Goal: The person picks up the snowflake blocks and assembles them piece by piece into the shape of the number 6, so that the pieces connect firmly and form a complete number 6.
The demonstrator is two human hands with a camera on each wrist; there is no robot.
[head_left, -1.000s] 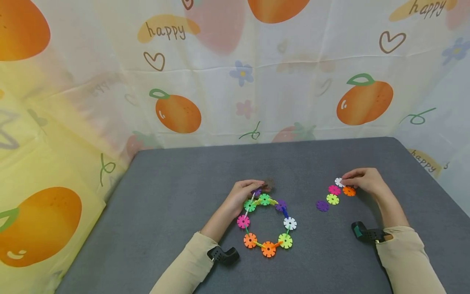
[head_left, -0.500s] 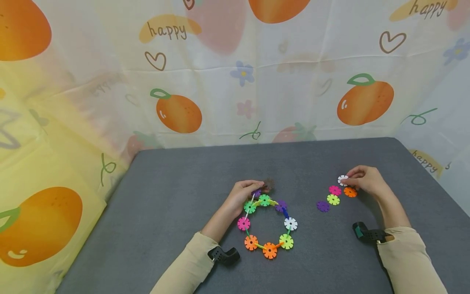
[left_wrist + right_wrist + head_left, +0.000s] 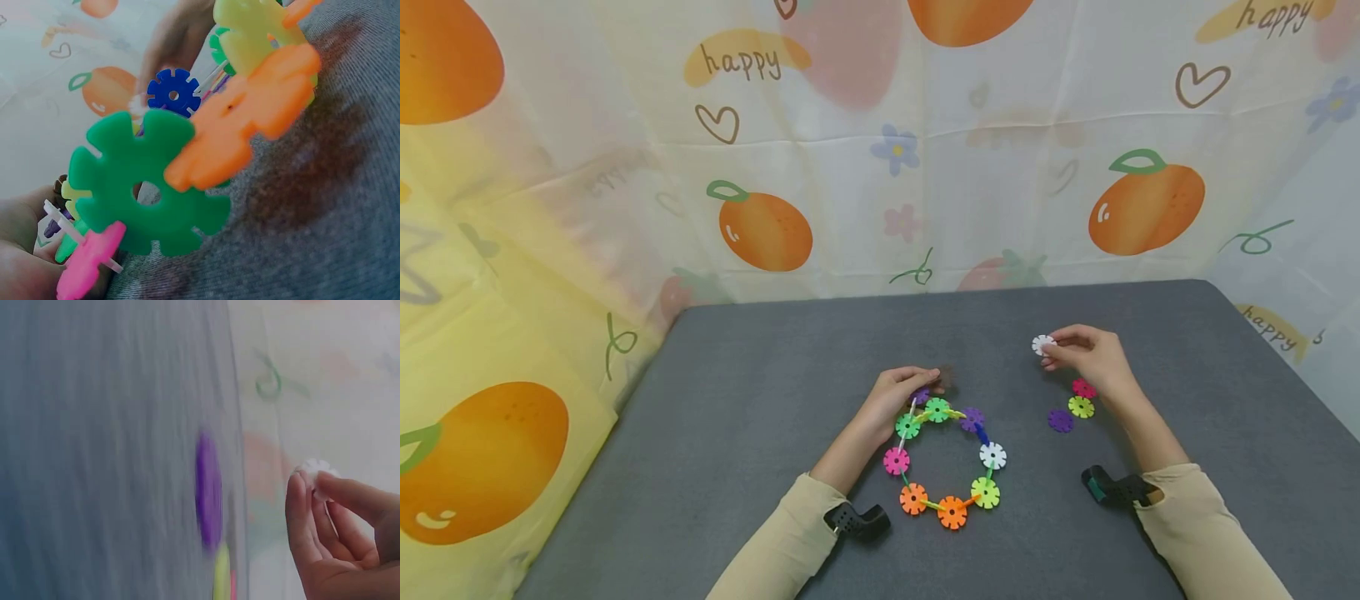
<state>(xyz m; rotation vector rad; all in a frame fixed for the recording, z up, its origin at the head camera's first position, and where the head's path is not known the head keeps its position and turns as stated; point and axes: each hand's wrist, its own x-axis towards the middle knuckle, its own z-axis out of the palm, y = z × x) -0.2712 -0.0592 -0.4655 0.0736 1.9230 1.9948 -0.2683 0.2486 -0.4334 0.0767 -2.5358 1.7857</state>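
Between thumb and fingers, my right hand pinches a white snowflake disc, held up over the table; the right wrist view also shows this white disc at the fingertips. A ring of linked snowflake discs in several colours lies in front of my left hand. That hand pinches a brown snowflake disc at the ring's upper left, beside a purple disc. In the left wrist view, a green disc and an orange disc of the ring loom close.
Loose pink, yellow-green and purple discs lie right of the ring on the grey table. A fruit-print curtain hangs behind the table. Black camera straps circle both wrists.
My right hand has carried the white disc left from the loose pile toward the ring. The loose orange disc is now hidden behind that hand. My left hand stays nearly still.
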